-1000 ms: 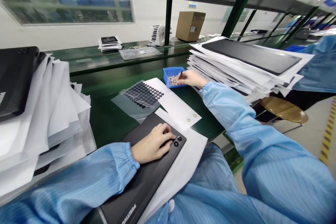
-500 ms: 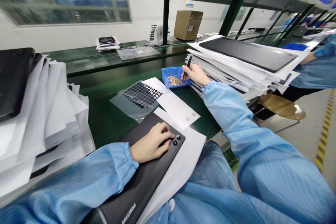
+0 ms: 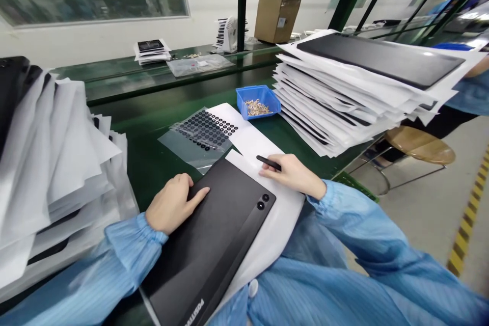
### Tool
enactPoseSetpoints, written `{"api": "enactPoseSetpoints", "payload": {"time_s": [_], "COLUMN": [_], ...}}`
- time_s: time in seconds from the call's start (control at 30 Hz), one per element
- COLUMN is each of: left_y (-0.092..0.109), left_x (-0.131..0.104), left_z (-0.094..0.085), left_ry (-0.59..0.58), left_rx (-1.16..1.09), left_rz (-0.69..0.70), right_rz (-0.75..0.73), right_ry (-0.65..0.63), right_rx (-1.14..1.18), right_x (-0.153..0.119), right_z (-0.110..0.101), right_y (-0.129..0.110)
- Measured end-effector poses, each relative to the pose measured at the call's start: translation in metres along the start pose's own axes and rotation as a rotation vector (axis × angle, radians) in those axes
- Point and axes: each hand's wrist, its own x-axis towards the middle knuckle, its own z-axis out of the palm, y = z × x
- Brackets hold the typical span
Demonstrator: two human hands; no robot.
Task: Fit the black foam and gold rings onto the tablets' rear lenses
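A black tablet (image 3: 214, 229) lies face down on white paper, its two round camera lenses at the upper right corner. At its left edge is my left hand (image 3: 171, 206), thumb flat on the back and the other fingers curled at the edge. My right hand (image 3: 292, 173) pinches a slim black pen-shaped tool (image 3: 269, 163) over the white paper strip (image 3: 250, 140); its kind is unclear. Beyond it, a blue bin (image 3: 248, 111) holds many small gold-coloured ring pieces (image 3: 257, 108). Left of the strip lies a clear sheet with rows of black rings (image 3: 208, 130).
Paper-interleaved tablets form a tall stack (image 3: 324, 107) at right and another stack (image 3: 72, 147) at left. A plastic bag (image 3: 198, 64) and cardboard box (image 3: 277, 18) sit on the rear ledge. A wooden stool (image 3: 420, 143) stands at right, near another person's blue sleeve (image 3: 471, 94).
My right hand has come back from the blue bin to the paper strip with the black tool. My left hand has slid from near the lenses to the tablet's left edge.
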Motion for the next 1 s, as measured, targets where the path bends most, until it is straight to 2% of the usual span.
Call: {"api": "enactPoseSetpoints", "payload": {"time_s": [0.13,0.27,0.37,0.43,0.5,0.57,0.63,0.7,0.77,0.8,0.83,0.87,0.93,1.0], "left_y": [0.011,0.014,0.013,0.016,0.022,0.030,0.041,0.056,0.078,0.091,0.107,0.124,0.159,0.194], "left_x": [0.001,0.000,0.001,0.000,-0.005,-0.013,-0.019,-0.018,-0.005,0.004,0.016,0.029,0.056,0.083], "left_z": [-0.012,-0.029,-0.036,-0.039,-0.044,-0.054,-0.068,-0.081,-0.091,-0.093,-0.095,-0.096,-0.099,-0.107], "left_ry": [-0.046,-0.083,-0.195,-0.320,-0.359,-0.259,-0.055,0.219,0.541,0.699,0.763,0.885,0.924,0.938], "left_rx": [-0.099,-0.280,-0.471,-0.647,-0.809,-0.904,-0.938,-0.982,-1.059,-1.110,-1.139,-1.196,-1.267,-1.360], "left_rz": [-0.051,-0.001,0.025,-0.009,-0.059,-0.081,-0.035,0.072,0.214,0.300,0.368,0.462,0.527,0.517], "right_rz": [-0.053,-0.092,-0.153,-0.175,-0.174,-0.120,-0.030,0.003,-0.078,-0.142,-0.202,-0.241,-0.264,-0.244], "right_ry": [0.022,0.071,0.082,0.100,0.116,0.144,0.217,0.275,0.300,0.316,0.352,0.413,0.610,0.828], "right_rx": [0.039,0.089,0.214,0.308,0.434,0.617,0.828,0.999,1.077,1.068,1.018,0.927,0.680,0.448], "right_x": [0.005,0.004,0.001,-0.002,-0.007,-0.015,-0.026,-0.039,-0.054,-0.061,-0.068,-0.074,-0.084,-0.089], "right_z": [0.006,0.003,-0.004,-0.009,-0.014,-0.017,-0.018,-0.019,-0.023,-0.027,-0.034,-0.044,-0.072,-0.111], "right_y": [-0.002,-0.004,-0.005,-0.006,-0.005,-0.004,-0.001,0.002,0.001,-0.001,-0.003,-0.006,-0.013,-0.017]}}
